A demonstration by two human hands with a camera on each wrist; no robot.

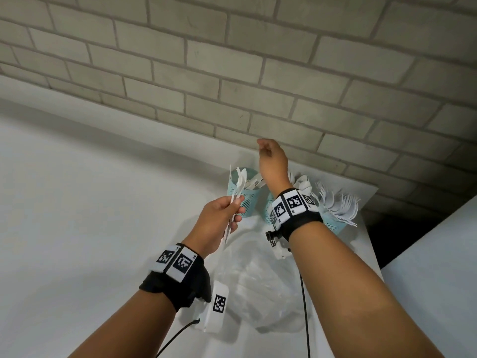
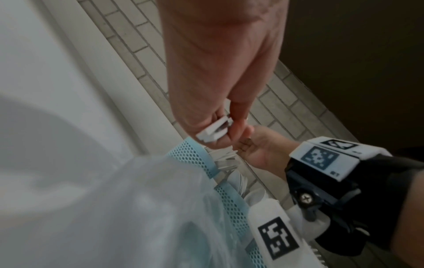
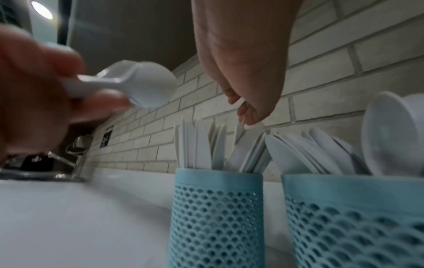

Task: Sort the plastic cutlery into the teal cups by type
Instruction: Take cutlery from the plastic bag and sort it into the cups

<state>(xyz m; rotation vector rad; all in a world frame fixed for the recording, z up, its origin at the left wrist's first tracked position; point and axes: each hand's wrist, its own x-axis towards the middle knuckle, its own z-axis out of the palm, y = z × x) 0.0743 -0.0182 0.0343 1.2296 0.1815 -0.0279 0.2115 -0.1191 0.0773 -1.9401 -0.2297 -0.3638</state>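
While left hand point(image 1: 219, 220) grips spoons point(image 1: 238, 187), right hand point(image 1: 273, 161) hangs slack; middle cup point(image 1: 269, 205) mostly hidden.

A grey brick wall point(image 1: 232, 73) backs the white counter point(image 1: 77, 202), where a clear plastic bag point(image 1: 258, 280) lies.

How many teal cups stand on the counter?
3. The left cup holds knives, the middle cup sits behind the right wrist with spoons, and the right cup holds forks. None seems hidden.
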